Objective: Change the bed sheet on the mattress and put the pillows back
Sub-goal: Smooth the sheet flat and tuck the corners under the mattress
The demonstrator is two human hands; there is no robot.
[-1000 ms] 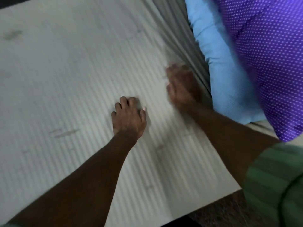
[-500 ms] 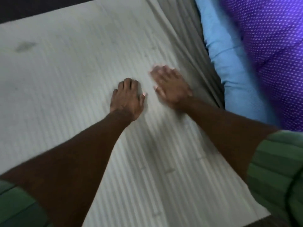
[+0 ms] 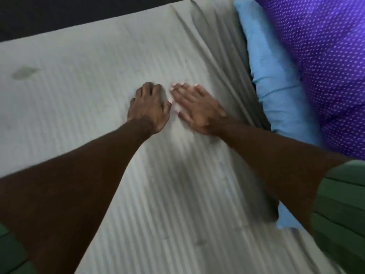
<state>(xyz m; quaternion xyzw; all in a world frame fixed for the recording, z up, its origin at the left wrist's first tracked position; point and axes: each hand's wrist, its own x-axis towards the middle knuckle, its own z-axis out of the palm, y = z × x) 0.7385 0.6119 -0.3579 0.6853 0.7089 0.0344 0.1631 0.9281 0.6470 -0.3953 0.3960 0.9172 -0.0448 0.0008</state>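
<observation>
Pale ribbed bed sheet (image 3: pixel 98 80), creased beside blue pillow (image 3: pixel 276 76)

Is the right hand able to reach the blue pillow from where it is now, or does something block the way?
Probably yes. The right hand lies flat on the striped sheet, and the blue pillow lies just to its right. Only bunched sheet folds lie between; nothing stands in the way.
</observation>
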